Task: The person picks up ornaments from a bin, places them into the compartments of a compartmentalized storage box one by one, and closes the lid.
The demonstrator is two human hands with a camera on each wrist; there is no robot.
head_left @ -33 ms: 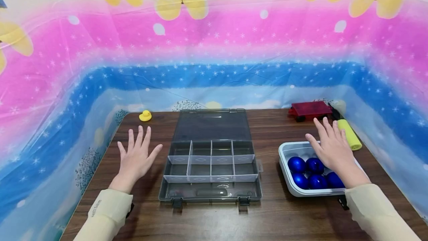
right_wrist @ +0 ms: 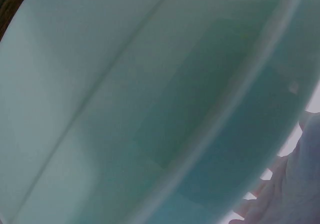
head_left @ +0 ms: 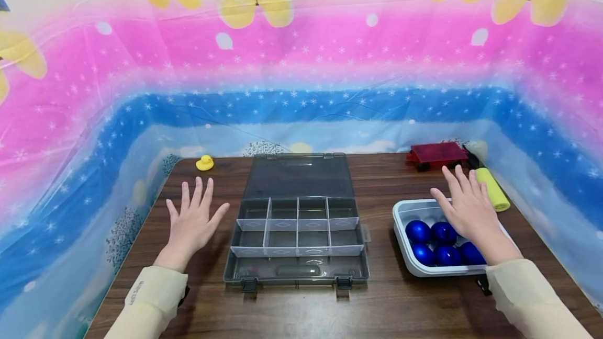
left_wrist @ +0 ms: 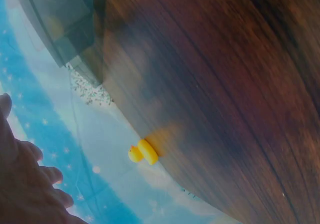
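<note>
My left hand (head_left: 190,221) hovers over the table's left side, fingers spread and straight, holding nothing. Beyond its fingertips sits a small yellow rubber duck (head_left: 204,163), which also shows in the left wrist view (left_wrist: 148,152). To the right of that hand lies a grey see-through compartment box (head_left: 298,272) with its lid tipped back and its dividers in place. My right hand (head_left: 471,212) is held above a white plastic tub (head_left: 401,245), fingers spread, and grips nothing. Several shiny blue balls (head_left: 447,256) lie in the tub; the hand and forearm hide its right part.
At the back right stands a red toy cart (head_left: 438,154) with black wheels. Beside it, near the right edge, lies a yellow-green cylinder (head_left: 492,189). A printed cloth (head_left: 311,103) surrounds the back and sides of the brown wooden table (head_left: 301,318).
</note>
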